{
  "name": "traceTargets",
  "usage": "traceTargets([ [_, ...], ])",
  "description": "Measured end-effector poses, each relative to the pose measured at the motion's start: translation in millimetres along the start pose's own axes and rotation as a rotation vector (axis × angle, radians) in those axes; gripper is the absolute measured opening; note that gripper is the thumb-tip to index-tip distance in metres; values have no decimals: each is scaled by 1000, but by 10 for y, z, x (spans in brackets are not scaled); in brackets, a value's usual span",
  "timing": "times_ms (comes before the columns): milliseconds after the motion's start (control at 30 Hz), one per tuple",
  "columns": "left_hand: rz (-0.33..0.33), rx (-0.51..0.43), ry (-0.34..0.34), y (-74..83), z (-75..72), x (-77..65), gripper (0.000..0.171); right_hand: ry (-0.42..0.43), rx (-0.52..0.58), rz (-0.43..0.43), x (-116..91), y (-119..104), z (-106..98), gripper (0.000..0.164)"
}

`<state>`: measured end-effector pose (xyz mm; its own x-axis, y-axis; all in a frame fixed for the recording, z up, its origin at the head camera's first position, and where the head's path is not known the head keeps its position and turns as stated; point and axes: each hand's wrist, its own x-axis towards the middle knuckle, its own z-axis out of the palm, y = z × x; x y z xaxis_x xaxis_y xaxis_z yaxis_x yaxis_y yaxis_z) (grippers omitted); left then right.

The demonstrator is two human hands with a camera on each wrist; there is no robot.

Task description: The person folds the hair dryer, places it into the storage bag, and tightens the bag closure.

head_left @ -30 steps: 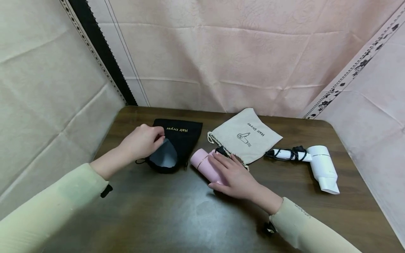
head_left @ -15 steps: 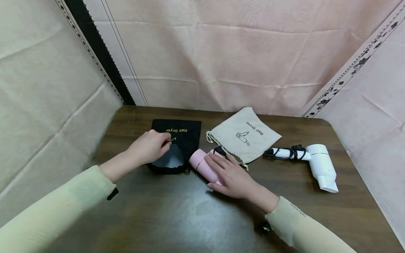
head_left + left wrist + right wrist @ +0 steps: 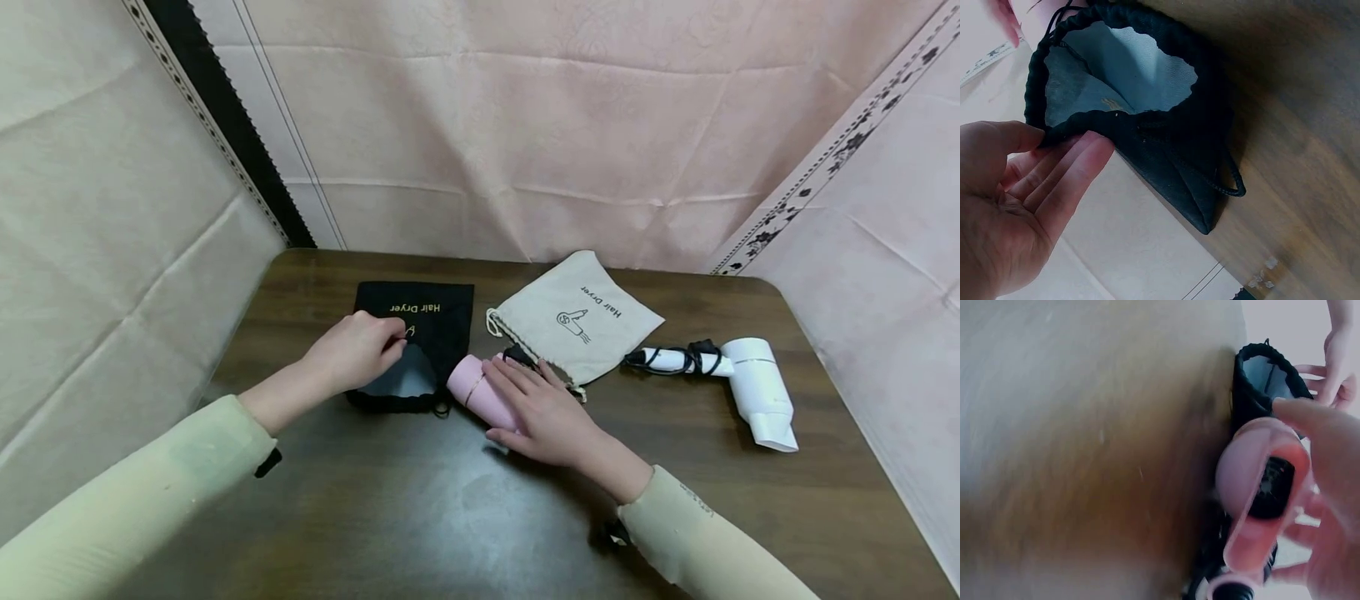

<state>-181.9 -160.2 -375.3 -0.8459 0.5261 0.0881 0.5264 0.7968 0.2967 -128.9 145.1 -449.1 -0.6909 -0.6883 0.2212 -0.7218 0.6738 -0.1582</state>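
**Black pouch held open beside a pink dryer**

Nearest us, our right hand (image 3: pixel 551 412) lies over the pink hair dryer (image 3: pixel 480 387) at about 6 o'clock on the table (image 3: pixel 420 517), fingers curled round its body; the hand covers the dryer's rear half, and the right wrist view is too blurred to show more than the pink barrel (image 3: pixel 1254 506) and its dark intake. A black cord end (image 3: pixel 519 357) peeps out past the fingertips, the rest hidden.

Just beside the dryer, toward 9 o'clock, our left hand (image 3: pixel 352 354) pinches the upper rim of the black drawstring pouch (image 3: pixel 431 329) between thumb and fingers (image 3: pixel 1075 165), holding the mouth wide. Inside we see only grey lining (image 3: pixel 1129 69); the pouch's depths are out of sight. Its drawstring loop (image 3: pixel 1229 181) trails on the wood.

Farther, toward 12 o'clock, a beige pouch (image 3: pixel 577 321) lies flat, its mouth drawn toward the dryer; whether it holds anything we cannot tell. At 3 o'clock, well apart, lies a white hair dryer (image 3: pixel 761 392) with its black cord bundled round the folded handle (image 3: pixel 675 360).
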Motion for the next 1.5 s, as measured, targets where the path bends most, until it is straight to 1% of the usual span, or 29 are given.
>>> traceTargets([
  [133,-1,10,11,-15,-2,13,16,-15,-37,27,23,-26,29,89],
  [300,5,23,19,-46,-5,22,16,-66,-9,53,11,3,22,87],
  [400,14,26,23,-72,-5,31,17,-78,14,45,-4,32,7,83],
  [667,40,15,35,-144,-25,83,19,-52,36,-21,-48,131,-2,78],
  [967,66,8,34,-150,-8,123,18,-5,47,-77,-85,195,2,77],
  [1100,65,2,36,-164,14,130,17,12,47,-87,-108,191,1,77],
  [1300,61,9,36,-162,6,135,15,43,52,-109,-139,158,9,77],
  [1500,64,6,39,-162,3,138,15,63,24,-136,-158,109,-23,74],
])
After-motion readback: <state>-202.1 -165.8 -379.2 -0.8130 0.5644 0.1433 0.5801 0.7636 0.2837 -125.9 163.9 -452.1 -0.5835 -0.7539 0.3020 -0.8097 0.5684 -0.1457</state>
